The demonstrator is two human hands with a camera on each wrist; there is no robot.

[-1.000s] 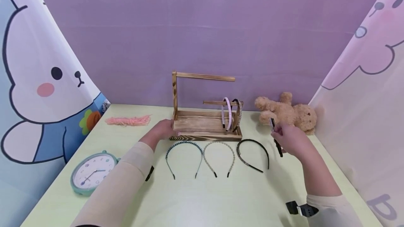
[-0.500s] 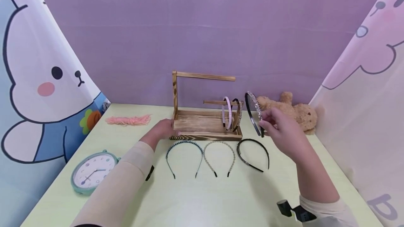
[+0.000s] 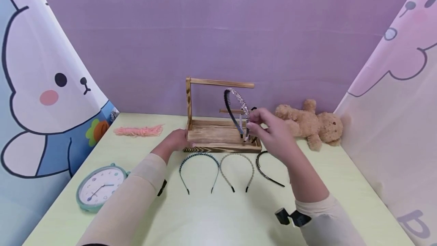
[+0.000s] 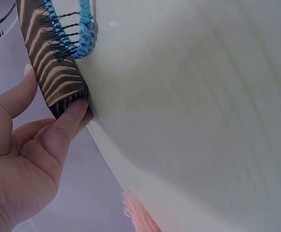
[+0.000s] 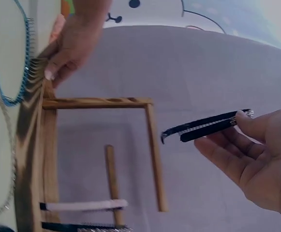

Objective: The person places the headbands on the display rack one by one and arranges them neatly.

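Note:
My right hand (image 3: 273, 134) pinches a black headband (image 3: 243, 104) set with glittery stones. It hangs upright over the tray of the wooden rack (image 3: 218, 149), overlapping the lower peg in the head view. Its ends point toward the rack's upper bar in the right wrist view. At the rack's left front corner, my left hand (image 3: 176, 139) grips the striped base (image 4: 58, 82) between thumb and fingers. A pink headband (image 5: 84, 206) and a dark glittery headband (image 5: 89, 227) hang on the lower peg, partly hidden behind my right hand in the head view.
In front of the rack lie a blue headband (image 3: 199, 154), a pale beaded headband (image 3: 222, 170) and a black headband (image 3: 263, 173). A teddy bear (image 3: 307, 122) lies at right. Pink yarn (image 3: 138, 130) and a green-rimmed clock (image 3: 101, 187) are at left.
My right hand has lifted the glittery headband from beside the teddy bear and carried it left to the rack, turning it upright. The left hand stays on the rack's corner.

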